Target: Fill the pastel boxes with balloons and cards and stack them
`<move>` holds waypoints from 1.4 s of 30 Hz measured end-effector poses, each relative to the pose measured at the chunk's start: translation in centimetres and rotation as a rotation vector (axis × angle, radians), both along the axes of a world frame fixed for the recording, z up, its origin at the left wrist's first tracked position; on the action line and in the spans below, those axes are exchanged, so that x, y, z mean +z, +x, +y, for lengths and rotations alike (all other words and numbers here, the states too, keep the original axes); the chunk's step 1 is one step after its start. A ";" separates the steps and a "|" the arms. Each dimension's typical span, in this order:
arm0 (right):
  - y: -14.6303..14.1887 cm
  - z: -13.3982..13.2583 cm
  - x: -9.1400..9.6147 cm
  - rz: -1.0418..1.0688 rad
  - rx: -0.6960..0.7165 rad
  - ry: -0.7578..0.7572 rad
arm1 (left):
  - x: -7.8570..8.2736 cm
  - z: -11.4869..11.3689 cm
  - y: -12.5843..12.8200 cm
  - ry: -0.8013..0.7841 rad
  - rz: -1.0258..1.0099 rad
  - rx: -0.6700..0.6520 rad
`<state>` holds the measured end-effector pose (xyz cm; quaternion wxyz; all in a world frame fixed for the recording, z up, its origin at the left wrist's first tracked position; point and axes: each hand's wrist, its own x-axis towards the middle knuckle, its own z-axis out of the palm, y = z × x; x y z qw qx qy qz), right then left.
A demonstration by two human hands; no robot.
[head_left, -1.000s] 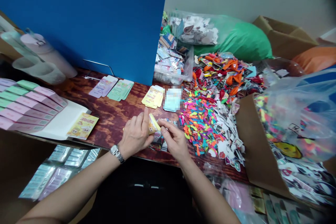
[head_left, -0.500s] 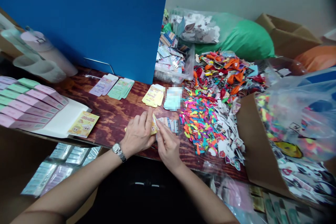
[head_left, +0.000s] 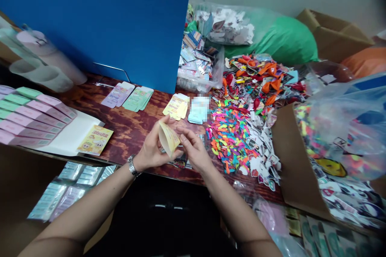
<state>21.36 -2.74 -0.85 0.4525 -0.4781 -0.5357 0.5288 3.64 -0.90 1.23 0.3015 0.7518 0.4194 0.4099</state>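
Observation:
A small yellow paper packet [head_left: 169, 138] is tilted up above the table's front edge, its mouth spread so the pale inside shows. My left hand [head_left: 150, 146] is closed round its left side, with a metal watch on the wrist. On the packet's right edge, the thumb and fingers of my right hand [head_left: 195, 151] pinch near the corner. Printed cards [head_left: 181, 161] lie on the table beneath, partly covered by my hands. Just beyond are a stack of flat yellow packets [head_left: 176, 107] and a light blue stack [head_left: 198, 111], partly blurred out.
Purple packets [head_left: 117, 95] and green packets [head_left: 138, 98] lie farther back. At left, a white tray holds pink and green boxes [head_left: 33, 114], with a yellow packet [head_left: 95, 139] at its corner. Colourful balloons [head_left: 226, 136], stickers [head_left: 263, 160] and a cardboard box [head_left: 297, 160] fill the right.
The yellow packet has come up from near the table and its mouth now gapes open. My left hand has turned from palm down to holding the packet's side.

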 end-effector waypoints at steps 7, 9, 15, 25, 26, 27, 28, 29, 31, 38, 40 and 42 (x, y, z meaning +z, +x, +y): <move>3.2 0.8 -3.2 -1.050 0.330 0.328 | -0.5 0.9 -1.1 -0.143 -0.046 0.082; 3.1 0.8 -3.6 -1.075 0.313 0.346 | -0.7 0.9 -1.2 -0.175 -0.021 0.088; 4.0 1.0 -1.9 -0.503 -0.068 0.301 | -1.9 0.6 -1.5 -0.142 0.074 0.162; 2.5 0.9 2.3 -0.258 -0.523 0.443 | -3.3 0.2 0.2 -0.036 0.225 0.149; 2.4 0.8 2.3 -0.307 -0.489 0.449 | -3.4 0.2 0.2 -0.042 0.215 0.148; 2.4 0.6 2.2 -0.344 -0.461 0.454 | -3.6 0.2 0.2 -0.053 0.206 0.154; 2.5 0.5 2.1 -0.369 -0.443 0.460 | -3.8 0.3 0.1 -0.068 0.200 0.168; 2.6 0.4 2.1 -0.381 -0.434 0.467 | -4.0 0.3 0.0 -0.081 0.200 0.183; 3.0 0.3 2.1 -0.383 -0.435 0.477 | -4.4 0.6 -0.1 -0.099 0.214 0.200; 2.6 -0.6 1.5 -0.660 -0.234 0.501 | -3.7 0.5 1.6 0.090 0.290 0.020; 3.0 -1.3 1.3 -0.718 -0.195 0.538 | -3.6 0.5 2.1 0.127 0.293 0.007; 4.9 -2.3 1.1 -0.728 -0.223 0.535 | -3.8 0.6 2.3 0.125 0.292 0.014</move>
